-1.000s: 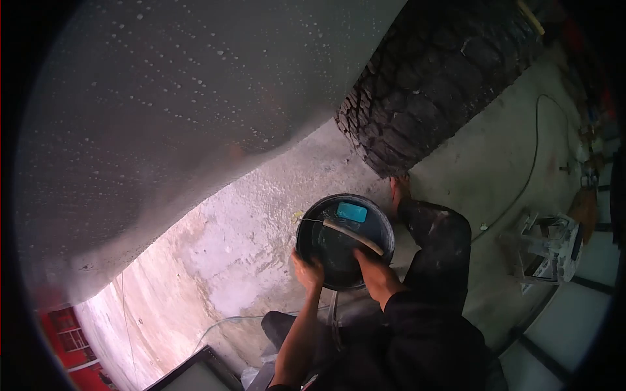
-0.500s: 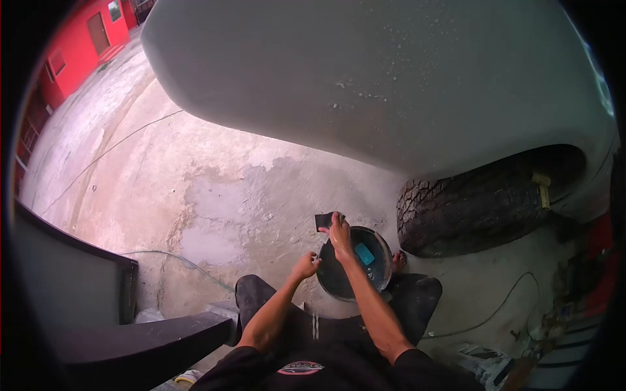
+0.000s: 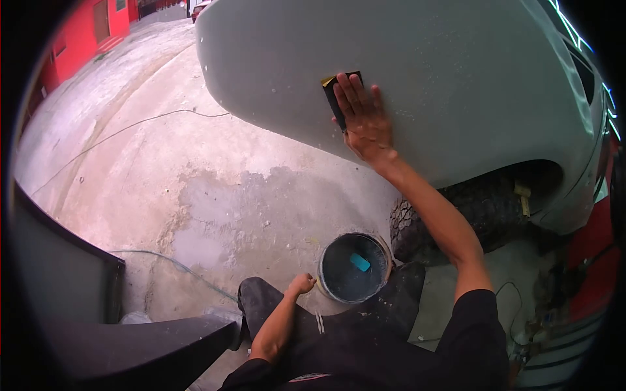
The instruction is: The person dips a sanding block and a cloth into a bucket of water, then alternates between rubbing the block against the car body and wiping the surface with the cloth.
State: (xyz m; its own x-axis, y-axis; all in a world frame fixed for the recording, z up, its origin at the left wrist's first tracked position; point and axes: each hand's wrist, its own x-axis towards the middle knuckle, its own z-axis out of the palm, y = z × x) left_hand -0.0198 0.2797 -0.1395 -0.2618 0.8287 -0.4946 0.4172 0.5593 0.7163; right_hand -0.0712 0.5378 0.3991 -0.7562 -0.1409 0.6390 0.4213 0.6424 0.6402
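Note:
My right hand is laid against a grey vehicle body panel, fingers extended over a dark sheet of sandpaper. One corner of the sheet curls up and shows yellow. The thumb lies at the sheet's lower edge. Down by my knee, my left hand is closed beside the rim of a black bucket; a small yellowish bit shows at its fingertips, too small to name. Inside the bucket is a turquoise block in dark water. Drops of water dot the panel.
A knobbly tyre stands under the wheel arch, right of the bucket. A dark metal frame is at lower left, with a thin hose on the concrete floor beside it. Red buildings stand far left.
My right hand has gone from above the bucket up to the panel, carrying the sandpaper and flattening it there. My left hand has lowered slightly beside the bucket. The view has shifted.

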